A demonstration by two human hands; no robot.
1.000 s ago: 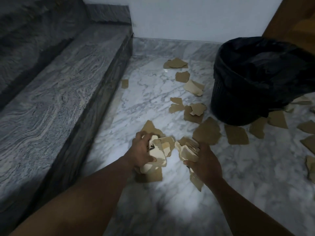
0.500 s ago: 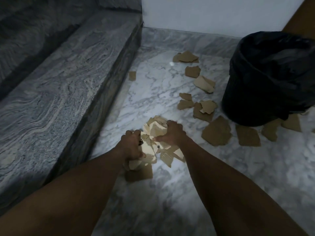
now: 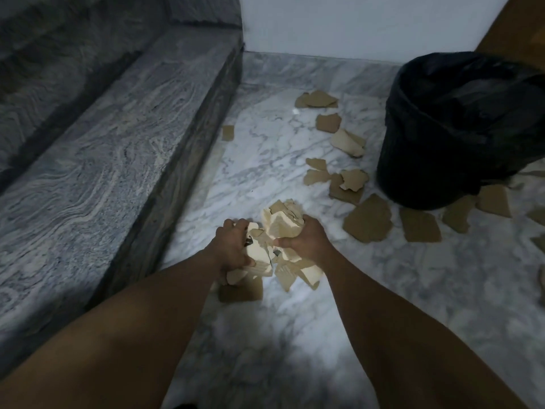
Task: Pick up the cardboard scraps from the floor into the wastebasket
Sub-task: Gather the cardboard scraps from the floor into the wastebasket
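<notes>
A bundle of pale cardboard scraps [image 3: 280, 228] is pressed between my two hands just above the white marble floor. My left hand [image 3: 233, 249] grips the bundle's left side and my right hand [image 3: 306, 240] clamps its right side and top. One brown scrap [image 3: 240, 292] lies flat on the floor under the bundle. Several more brown scraps [image 3: 368, 221] are scattered to the right, up to the foot of the black wastebasket [image 3: 436, 160], which is lined with a black bag and stands at the far right.
A grey granite step [image 3: 118, 149] runs along the left, its riser close to my left arm. A small scrap [image 3: 227, 132] lies by the step. White wall [image 3: 354, 22] at the back, a brown door [image 3: 522, 33] at the top right.
My right hand came left and joined its handful to the left hand's scraps, forming one bundle. The bundle has since been squeezed tighter and lifted slightly. The camera has shifted left.
</notes>
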